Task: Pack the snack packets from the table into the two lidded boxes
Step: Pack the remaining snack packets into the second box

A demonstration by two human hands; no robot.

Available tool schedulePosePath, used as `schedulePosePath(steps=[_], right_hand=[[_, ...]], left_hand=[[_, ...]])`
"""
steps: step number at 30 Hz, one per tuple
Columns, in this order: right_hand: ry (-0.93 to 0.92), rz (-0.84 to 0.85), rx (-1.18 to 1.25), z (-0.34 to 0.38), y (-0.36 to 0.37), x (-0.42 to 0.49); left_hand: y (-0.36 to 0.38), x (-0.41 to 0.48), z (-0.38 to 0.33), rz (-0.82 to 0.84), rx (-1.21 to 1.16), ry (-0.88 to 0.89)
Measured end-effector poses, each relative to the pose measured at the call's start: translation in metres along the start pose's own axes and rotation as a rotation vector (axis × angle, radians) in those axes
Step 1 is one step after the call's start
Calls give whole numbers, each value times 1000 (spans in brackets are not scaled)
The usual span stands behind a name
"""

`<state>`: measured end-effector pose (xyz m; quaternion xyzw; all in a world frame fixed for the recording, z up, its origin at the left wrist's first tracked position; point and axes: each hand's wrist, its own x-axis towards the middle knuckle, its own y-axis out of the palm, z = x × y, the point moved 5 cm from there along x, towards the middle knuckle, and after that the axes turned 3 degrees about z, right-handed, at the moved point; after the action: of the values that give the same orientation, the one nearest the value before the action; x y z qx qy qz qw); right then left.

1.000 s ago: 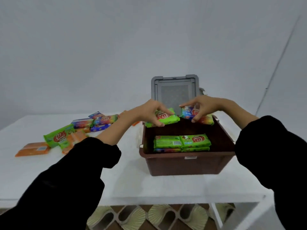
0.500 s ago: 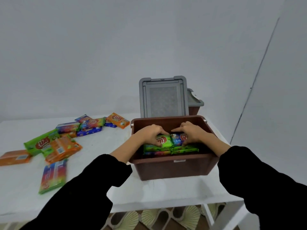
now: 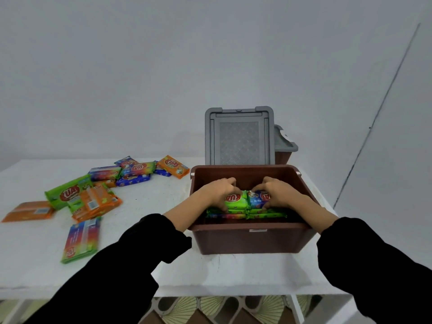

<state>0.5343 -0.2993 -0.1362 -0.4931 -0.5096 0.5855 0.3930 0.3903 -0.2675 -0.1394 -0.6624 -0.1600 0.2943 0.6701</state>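
Both hands are down inside the open brown box, towards its front wall. The left hand is curled over a green packet with the thumb at its near edge. The right hand grips a blue packet the same way. The two packets lie side by side, touching, on top of the stack already in the box. The stack stands in two columns with about three layers showing at the near edge, top pair included, so I reckon six packets or so; the lower ones are only seen edge-on. The box's grey lid stands upright at the back. A second box sits behind and to the right, mostly hidden; its own lid looks closed and its contents cannot be seen. Loose packets lie on the white table, well apart from the box: one large green packet, one orange packet far left, an overlapping orange heap of two or three, and one rainbow packet nearest the front edge. A back cluster holds about five blue and rainbow ones, and an orange packet lies closest to the box. That makes at least eleven loose; overlaps stop an exact count. I judge the packing well under half done: the first box is part filled with room above the stack, the second has not visibly been started, and both lids are yet to close
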Motion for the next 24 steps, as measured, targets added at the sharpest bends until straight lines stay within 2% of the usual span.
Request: schedulePosePath(steps=[9,11,15,18,24], right_hand=[[28,-45,1,6,-5,-4],[12,-83,72,8,-13,-7],[-66,-234,251,28,-48,-3],[-149,-265,335,56,-78,16],[-310,-304,368,135,-117,86]], left_hand=[[-5,-9,-1,-6,-17,-68],[-13,-16,4,-72,-132,-102],[-45,-44,24,-373,-372,-210],[-62,-75,55,-534,-469,-344],[-59,-148,149,-519,-502,-648]])
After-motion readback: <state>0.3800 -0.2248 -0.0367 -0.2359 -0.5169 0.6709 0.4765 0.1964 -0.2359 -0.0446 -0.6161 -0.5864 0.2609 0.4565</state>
